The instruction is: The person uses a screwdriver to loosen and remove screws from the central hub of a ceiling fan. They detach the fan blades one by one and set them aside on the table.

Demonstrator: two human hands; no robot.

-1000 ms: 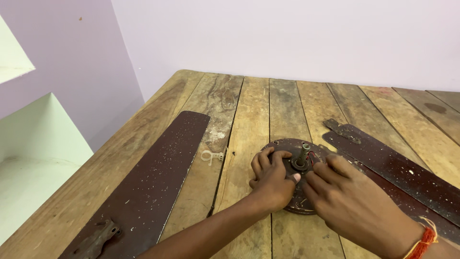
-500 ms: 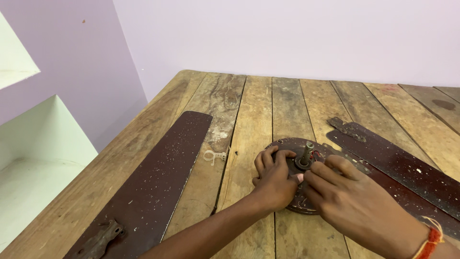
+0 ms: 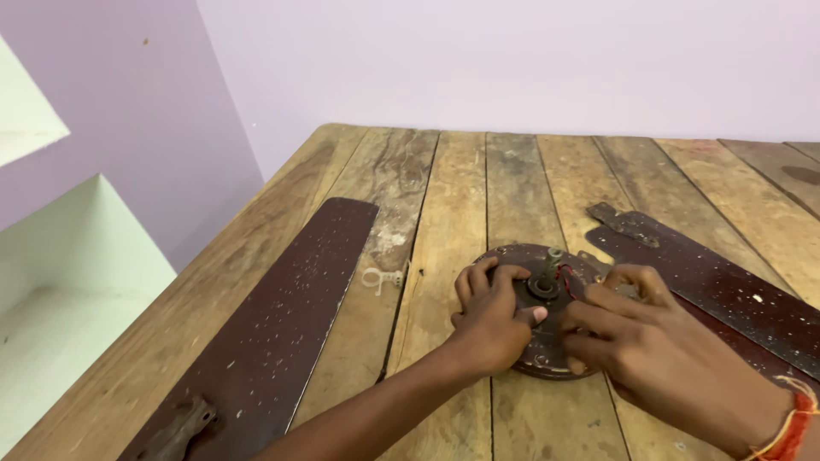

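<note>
A round, dark brown fan motor housing (image 3: 530, 260) lies flat on the wooden table (image 3: 444, 188), with a short metal shaft (image 3: 549, 266) and red wires at its centre. My left hand (image 3: 491, 320) rests on the housing's left half, fingers curled over its top. My right hand (image 3: 658, 346) grips the right side, fingers reaching toward the shaft. An orange thread band (image 3: 790, 423) circles my right wrist.
One long dark brown fan blade (image 3: 282, 316) lies to the left, its metal bracket (image 3: 184, 431) near the table's front edge. Another blade (image 3: 717, 286) lies to the right, partly under my right hand. A small pale metal clip (image 3: 382, 277) sits between the left blade and housing.
The view has shifted slightly. Both hands stay on the housing, with small finger movements around the shaft.
</note>
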